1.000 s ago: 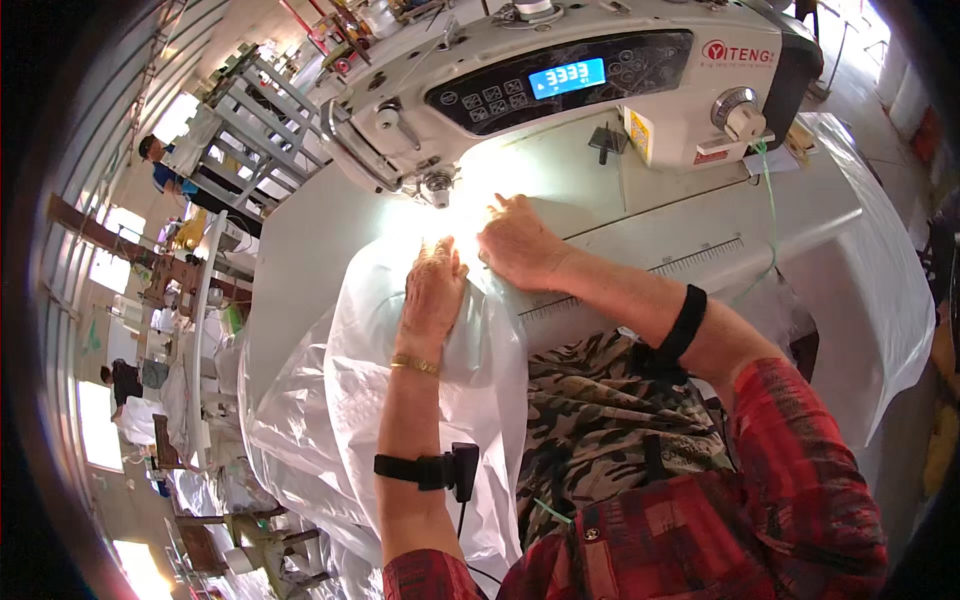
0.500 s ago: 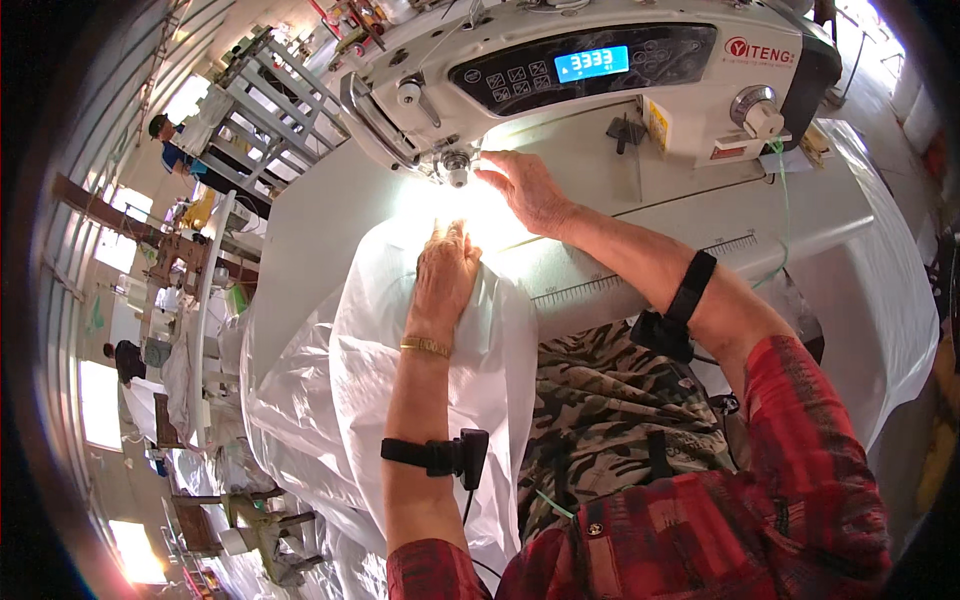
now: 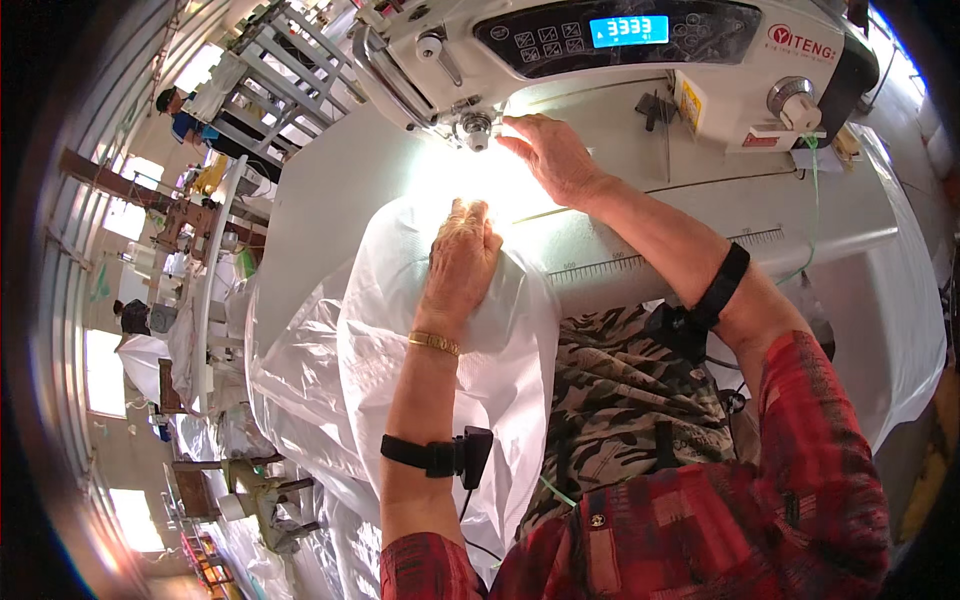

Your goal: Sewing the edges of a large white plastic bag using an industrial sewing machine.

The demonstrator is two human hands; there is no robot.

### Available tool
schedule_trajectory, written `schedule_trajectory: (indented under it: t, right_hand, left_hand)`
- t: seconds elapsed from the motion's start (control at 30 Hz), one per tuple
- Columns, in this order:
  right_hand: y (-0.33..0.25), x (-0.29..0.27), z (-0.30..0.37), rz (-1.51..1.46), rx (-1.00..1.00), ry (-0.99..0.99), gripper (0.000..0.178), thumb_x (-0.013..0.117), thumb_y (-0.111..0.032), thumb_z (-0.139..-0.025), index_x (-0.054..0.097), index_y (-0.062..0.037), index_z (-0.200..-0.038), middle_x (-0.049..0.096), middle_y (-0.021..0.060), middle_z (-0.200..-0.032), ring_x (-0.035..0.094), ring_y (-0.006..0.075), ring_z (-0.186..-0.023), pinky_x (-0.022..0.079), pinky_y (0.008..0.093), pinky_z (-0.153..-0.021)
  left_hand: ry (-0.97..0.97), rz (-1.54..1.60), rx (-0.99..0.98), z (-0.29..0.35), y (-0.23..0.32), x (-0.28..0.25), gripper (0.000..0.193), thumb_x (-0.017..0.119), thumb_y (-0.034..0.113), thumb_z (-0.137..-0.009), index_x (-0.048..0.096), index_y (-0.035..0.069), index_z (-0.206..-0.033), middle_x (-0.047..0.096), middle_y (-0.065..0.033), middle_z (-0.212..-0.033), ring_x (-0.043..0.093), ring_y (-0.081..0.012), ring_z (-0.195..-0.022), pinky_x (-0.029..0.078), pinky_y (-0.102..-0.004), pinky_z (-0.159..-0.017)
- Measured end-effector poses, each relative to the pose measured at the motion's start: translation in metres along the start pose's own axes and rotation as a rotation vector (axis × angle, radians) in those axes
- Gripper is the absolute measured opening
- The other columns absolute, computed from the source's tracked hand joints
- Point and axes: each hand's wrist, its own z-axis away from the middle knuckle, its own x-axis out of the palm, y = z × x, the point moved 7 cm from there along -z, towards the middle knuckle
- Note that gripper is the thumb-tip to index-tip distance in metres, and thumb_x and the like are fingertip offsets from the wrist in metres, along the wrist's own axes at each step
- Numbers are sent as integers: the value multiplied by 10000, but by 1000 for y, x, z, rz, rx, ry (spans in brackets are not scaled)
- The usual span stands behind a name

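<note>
My left hand (image 3: 463,258) lies on a white woven plastic sheet (image 3: 395,310) in front of the needle area of a white sewing machine (image 3: 590,90). Its fingers are bent and pressed together on the sheet's edge, partly washed out by the lamp glare. My right hand (image 3: 555,160) is raised beside the needle bar (image 3: 474,130), to its right. The thumb and fingers come together close to the machine head; whatever is between them is hidden. From the left hand the sheet hangs off the table's front edge toward my lap.
The sewing table (image 3: 325,180) carries a printed ruler (image 3: 620,262) along its front. A green thread (image 3: 815,190) hangs from the knob at the machine's right. Dark small tools (image 3: 655,110) lie behind my right hand. Far left stand a metal rack (image 3: 290,60) and another person (image 3: 185,120).
The whole view has shifted, so the machine appears higher and farther right. My left hand sits slightly farther from the needle, toward me. My right hand keeps its place beside the needle bar.
</note>
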Motion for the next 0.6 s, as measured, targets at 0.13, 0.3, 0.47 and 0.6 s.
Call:
schedule_trajectory:
  t: [0.13,0.3,0.47,0.6]
  right_hand:
    - [3,7,3,39,-23,-47,416,621,-220,-908,541,61,-1204,617,246,-1130,597,375,-1033,477,421,-910]
    - [9,21,8,86,-6,-179,439,597,-142,-894,484,82,-1255,567,255,-1220,529,373,-1158,411,423,-1018]
    - [-2,13,11,199,-132,-111,413,542,56,-748,511,111,-1157,596,232,-1086,568,377,-1027,448,428,-934]
    - [0,13,9,157,-72,-148,376,513,62,-759,519,111,-1132,590,238,-1084,564,375,-1030,449,433,-927]
  left_hand:
    - [41,-13,20,-6,1,-4,337,508,102,-875,536,-34,-1182,535,-344,-1171,520,-477,-1114,429,-489,-958]
    - [0,27,-59,-11,-8,-1,347,514,105,-867,544,-37,-1182,547,-331,-1164,514,-465,-1141,429,-480,-968]
    - [11,90,-76,-10,-12,0,349,524,107,-855,558,-37,-1171,554,-326,-1162,538,-450,-1110,441,-470,-955]
    - [125,5,51,-10,-4,-7,331,522,100,-852,566,-44,-1147,576,-303,-1109,572,-435,-1018,462,-467,-908]
